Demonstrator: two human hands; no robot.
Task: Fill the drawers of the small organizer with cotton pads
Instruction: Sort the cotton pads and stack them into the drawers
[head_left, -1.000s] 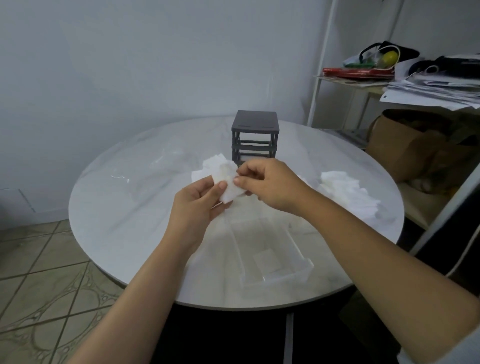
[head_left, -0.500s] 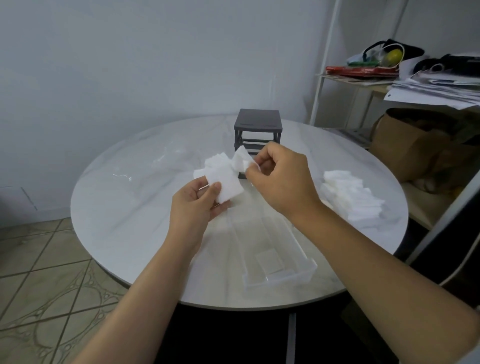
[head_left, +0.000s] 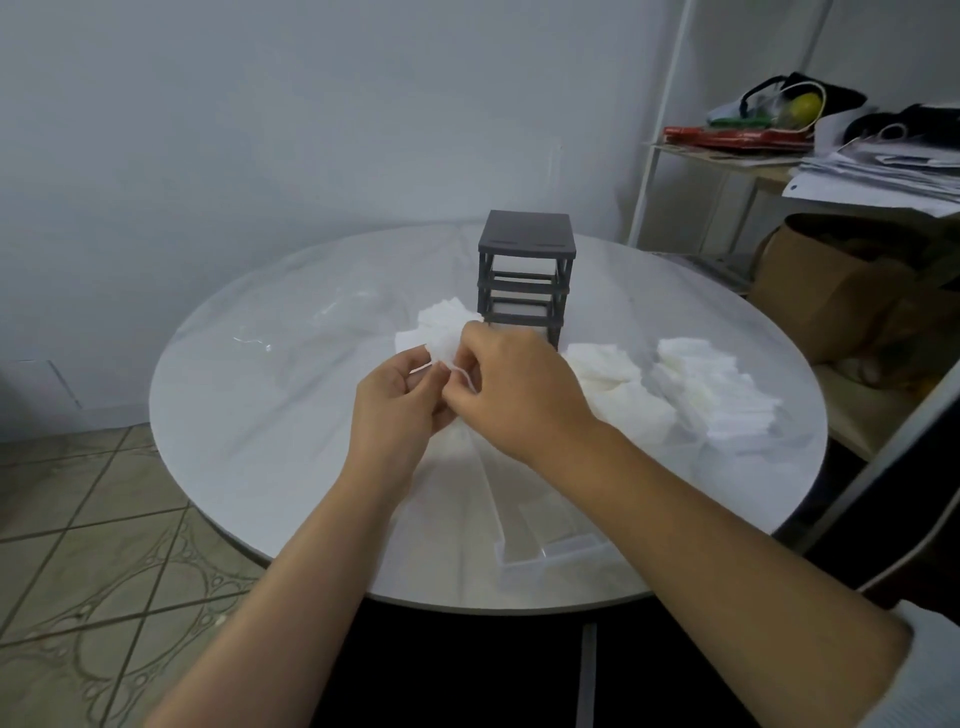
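Before the organizer (head_left: 525, 244), a clear drawer (head_left: 550, 553)

Both arms reach forward over the near edge of the worktop (head_left: 249, 415), forearms bare. The left comes in from the lower left, the right from the lower right, where a white sleeve (head_left: 930, 675) covers its upper end. The two grips meet above the middle of the worktop. The left grip (head_left: 400, 410) is turned palm inward, fingers curled, pinching a small bunch of cotton pads (head_left: 441, 338) from below. The right grip (head_left: 514, 395) shows its back to the camera, knuckles up and fingers (head_left: 470, 340) curled, pinching the same pads from the right. The fingertips of both grips touch.
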